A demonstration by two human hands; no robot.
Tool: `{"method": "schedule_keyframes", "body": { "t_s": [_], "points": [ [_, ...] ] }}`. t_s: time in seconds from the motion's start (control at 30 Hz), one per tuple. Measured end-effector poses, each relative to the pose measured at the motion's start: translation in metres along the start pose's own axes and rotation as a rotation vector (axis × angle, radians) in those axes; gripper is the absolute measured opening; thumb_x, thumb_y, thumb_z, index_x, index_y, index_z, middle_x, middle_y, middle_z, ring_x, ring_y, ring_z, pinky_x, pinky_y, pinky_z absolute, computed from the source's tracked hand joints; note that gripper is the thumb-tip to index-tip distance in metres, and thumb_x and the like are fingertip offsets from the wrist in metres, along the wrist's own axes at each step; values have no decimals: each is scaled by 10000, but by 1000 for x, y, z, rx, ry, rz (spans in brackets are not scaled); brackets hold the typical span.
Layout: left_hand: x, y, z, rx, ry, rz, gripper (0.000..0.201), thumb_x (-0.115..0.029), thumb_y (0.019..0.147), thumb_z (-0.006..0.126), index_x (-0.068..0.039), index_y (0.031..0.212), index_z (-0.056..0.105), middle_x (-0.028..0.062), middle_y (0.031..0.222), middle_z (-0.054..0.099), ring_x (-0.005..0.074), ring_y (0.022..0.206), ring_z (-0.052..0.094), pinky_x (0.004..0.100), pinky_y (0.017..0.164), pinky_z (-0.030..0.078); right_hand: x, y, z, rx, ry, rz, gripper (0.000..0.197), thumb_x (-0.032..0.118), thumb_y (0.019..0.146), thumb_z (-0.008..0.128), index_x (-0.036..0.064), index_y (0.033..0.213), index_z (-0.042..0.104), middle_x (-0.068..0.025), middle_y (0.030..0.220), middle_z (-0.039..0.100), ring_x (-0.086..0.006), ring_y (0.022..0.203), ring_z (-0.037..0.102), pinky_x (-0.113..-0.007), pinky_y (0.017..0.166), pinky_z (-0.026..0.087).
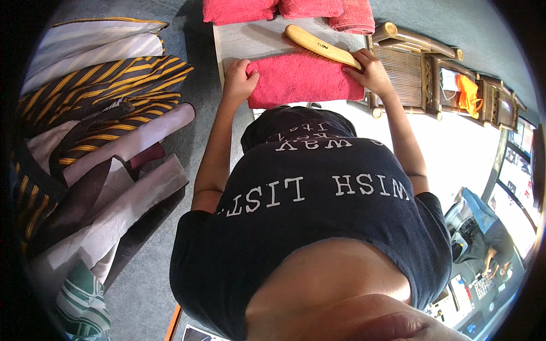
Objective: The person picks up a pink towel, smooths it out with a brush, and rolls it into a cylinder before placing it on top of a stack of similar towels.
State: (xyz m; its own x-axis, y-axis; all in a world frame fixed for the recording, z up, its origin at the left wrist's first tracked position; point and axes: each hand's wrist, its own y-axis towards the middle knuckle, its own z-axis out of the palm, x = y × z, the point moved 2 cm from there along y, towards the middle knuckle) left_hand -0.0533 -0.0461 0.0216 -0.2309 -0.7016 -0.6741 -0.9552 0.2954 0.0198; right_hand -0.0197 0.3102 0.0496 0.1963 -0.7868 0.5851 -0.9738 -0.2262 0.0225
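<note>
A folded pink towel (304, 82) lies on a grey board (250, 40) in front of me. My left hand (238, 79) presses on the towel's left edge, fingers curled over it. My right hand (372, 71) grips the handle end of a long wooden brush (318, 46), which lies across the towel's far edge. My dark printed T-shirt (318, 227) fills the lower middle of the view.
More pink towels (284, 8) are stacked beyond the board. Striped black, gold and pale fabrics (96, 113) lie heaped at the left on the grey floor. A bamboo rack (421, 68) with an orange item (467, 94) stands at the right. Another person (483, 238) sits at lower right.
</note>
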Motion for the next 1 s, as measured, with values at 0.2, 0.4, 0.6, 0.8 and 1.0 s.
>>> {"method": "schedule_keyframes", "body": {
  "t_s": [0.2, 0.4, 0.6, 0.8, 1.0],
  "points": [
    [-11, 12, -9, -120, 0, 138, 234, -138, 799, 608, 42, 940, 563, 235, 898, 595, 406, 882, 564, 469, 760, 438, -5, 10, -5, -10, 55, -74, 318, 126, 734, 730, 9, 1009, 623, -144, 972, 627, -350, 880, 635, -406, 755, 517],
    [-21, 33, -25, -121, -96, 67, 202, -120, 834, 605, 25, 966, 558, 233, 881, 614, 394, 850, 603, 439, 740, 464, 1, 23, -26, -36, 109, -38, 323, 38, 713, 703, 14, 1023, 617, -162, 898, 642, -333, 838, 641, -375, 733, 509],
    [-8, 45, -27, -19, -69, 160, 263, -130, 822, 665, 4, 1031, 576, 195, 887, 644, 333, 832, 637, 387, 741, 485, -10, 25, -25, -35, 146, -3, 366, 36, 729, 705, 41, 1087, 625, -164, 895, 653, -292, 766, 662, -351, 686, 519],
    [-8, 51, -41, 101, -111, 118, 305, -115, 799, 711, 2, 1058, 602, 165, 965, 662, 264, 915, 654, 346, 808, 490, -12, 24, -30, -87, 114, -91, 375, 43, 725, 720, 32, 1086, 623, -149, 916, 657, -288, 785, 667, -346, 695, 525],
    [-17, 65, -49, -88, -20, 261, 308, -77, 762, 723, -2, 1042, 618, 158, 1001, 661, 286, 944, 647, 356, 831, 492, 0, 33, -42, -151, 97, -100, 338, 54, 739, 726, 19, 1060, 623, -140, 899, 632, -284, 752, 631, -353, 682, 509]
  ]
}}
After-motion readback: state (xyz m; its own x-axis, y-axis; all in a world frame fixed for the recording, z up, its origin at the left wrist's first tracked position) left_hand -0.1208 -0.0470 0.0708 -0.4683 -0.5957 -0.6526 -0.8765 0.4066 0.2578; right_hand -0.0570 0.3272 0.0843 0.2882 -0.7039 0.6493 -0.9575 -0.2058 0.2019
